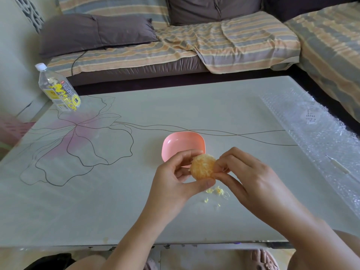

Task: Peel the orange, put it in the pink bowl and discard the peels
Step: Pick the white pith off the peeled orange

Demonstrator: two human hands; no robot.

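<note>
Gripping peeled orange (202, 166) in curled left fingers (187, 155), pinching its side with right fingers (224, 176), just before pink bowl (175, 143), above yellow scraps (218, 191).

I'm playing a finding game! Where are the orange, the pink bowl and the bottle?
orange (202, 168): head view, on its peeled front.
pink bowl (182, 142): head view, on its bare inside.
bottle (59, 93): head view, on its yellow label.

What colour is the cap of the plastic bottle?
The cap is white; the head view shows it.
</note>
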